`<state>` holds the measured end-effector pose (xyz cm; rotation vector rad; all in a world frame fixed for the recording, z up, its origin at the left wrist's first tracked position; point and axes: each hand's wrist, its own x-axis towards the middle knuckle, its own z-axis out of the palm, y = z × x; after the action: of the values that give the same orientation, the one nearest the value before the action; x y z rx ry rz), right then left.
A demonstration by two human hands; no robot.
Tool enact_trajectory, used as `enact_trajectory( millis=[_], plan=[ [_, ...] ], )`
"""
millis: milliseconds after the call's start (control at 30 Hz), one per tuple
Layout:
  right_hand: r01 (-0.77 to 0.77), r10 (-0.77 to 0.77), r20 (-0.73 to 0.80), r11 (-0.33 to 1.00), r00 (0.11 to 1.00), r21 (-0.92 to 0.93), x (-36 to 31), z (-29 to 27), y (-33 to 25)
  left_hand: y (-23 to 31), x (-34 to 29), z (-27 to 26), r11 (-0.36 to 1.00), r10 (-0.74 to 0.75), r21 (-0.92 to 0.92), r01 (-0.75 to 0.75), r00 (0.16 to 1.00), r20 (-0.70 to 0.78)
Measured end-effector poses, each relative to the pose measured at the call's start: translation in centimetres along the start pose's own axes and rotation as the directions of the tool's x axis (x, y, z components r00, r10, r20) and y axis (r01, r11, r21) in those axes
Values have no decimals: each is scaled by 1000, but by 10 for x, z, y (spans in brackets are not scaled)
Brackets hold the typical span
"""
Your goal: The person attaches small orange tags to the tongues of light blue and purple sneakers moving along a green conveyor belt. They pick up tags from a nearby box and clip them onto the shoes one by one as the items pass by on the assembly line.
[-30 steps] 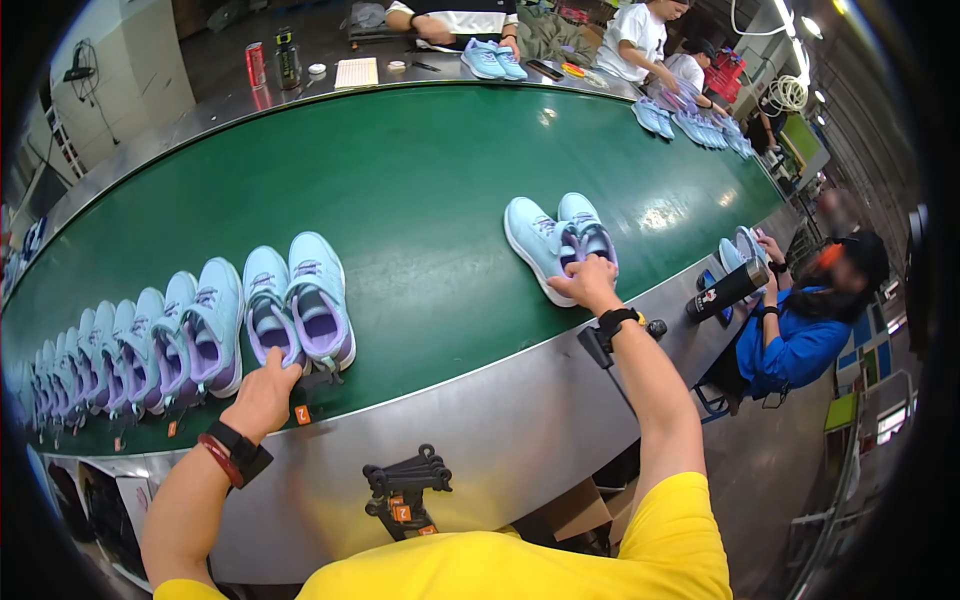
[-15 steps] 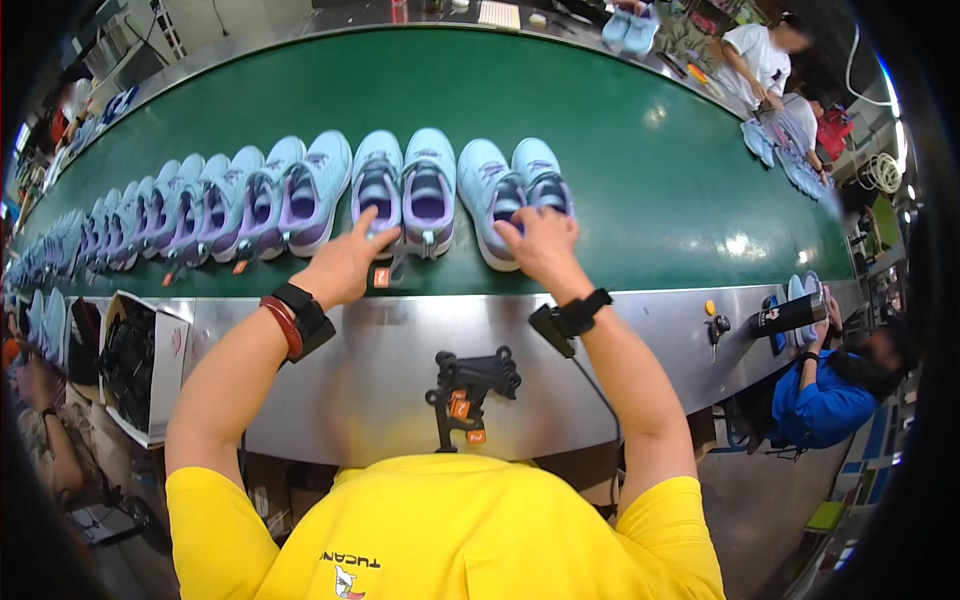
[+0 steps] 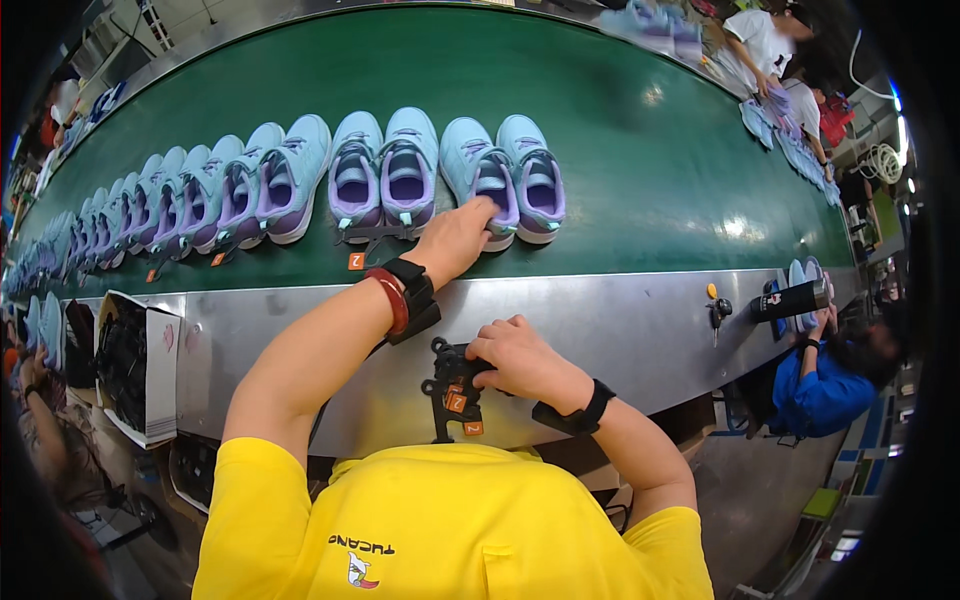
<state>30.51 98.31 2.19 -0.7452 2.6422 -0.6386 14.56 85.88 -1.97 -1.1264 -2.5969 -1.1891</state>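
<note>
My left hand reaches to the rightmost pair of light blue and purple sneakers, its fingers closed at the heel opening of that pair's left sneaker. The right sneaker stands against it, untouched. Close to my body, my right hand has its fingers bent over a pile of black plastic shoe hangers with orange tags, pinching at the top of the pile. That hand partly covers the hangers. Another sneaker pair stands just left, with a black hanger and an orange tag at its heels.
A long row of sneakers extends left along the green belt. A metal ledge runs before me, with keys and a black bottle at right. A white box of black items stands at left; co-workers sit around.
My left hand has moved right, from the neighbouring pair to the rightmost pair. My right hand has left that rightmost pair and come down onto the black hangers.
</note>
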Motion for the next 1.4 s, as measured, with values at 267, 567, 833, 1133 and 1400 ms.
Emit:
enact_trajectory(
  millis=[267, 567, 833, 1133, 1400],
  plan=[
    [-74, 66, 42, 970, 997, 233, -6, 2, 19, -6, -9, 0, 997, 66, -56, -60, 992, 111],
    [-283, 273, 137, 623, 952, 729, -17, -28, 43, -1, -30, -4, 990, 143, -27, -141, 978, 151],
    [-198, 488, -26, 402, 872, 894, -12, -16, 60, 0, -24, 2, 990, 138, -28, -136, 983, 124],
    [-169, 599, 9, 213, 801, 962, -6, -14, 73, 0, -21, 5, 994, 105, 13, -107, 986, 128],
    [-195, 619, 57, 158, 783, 968, -1, -11, 74, 3, -20, 8, 993, 113, 28, -117, 989, 96]
  ],
)
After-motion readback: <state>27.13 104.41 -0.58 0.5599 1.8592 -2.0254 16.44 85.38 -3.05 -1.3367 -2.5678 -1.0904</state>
